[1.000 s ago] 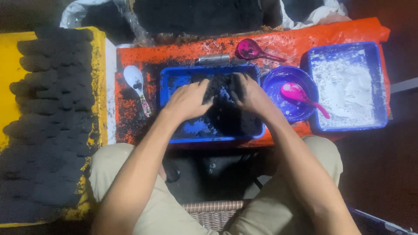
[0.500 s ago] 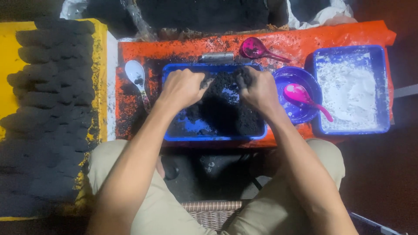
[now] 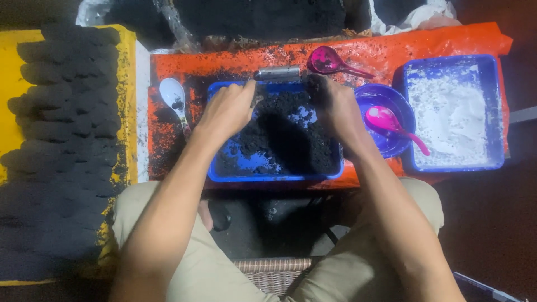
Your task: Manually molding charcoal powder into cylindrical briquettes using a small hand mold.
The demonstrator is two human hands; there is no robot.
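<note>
A blue rectangular tray on an orange sheet holds a heap of black powder. My left hand rests at the tray's far left corner, fingers curled toward a small grey metal tube that lies just beyond the rim. My right hand is at the tray's far right corner, its blackened fingertips dug into the powder. Whether either hand grips anything is hidden by the curled fingers.
Left lies a yellow sheet covered with rows of black lumps. A white spoon sits left of the tray. Right are a blue bowl with a pink spoon, a magenta scoop and a blue tray of white powder.
Both hands have moved from the middle of the black powder to the tray's far edge, spreading apart toward the corners.
</note>
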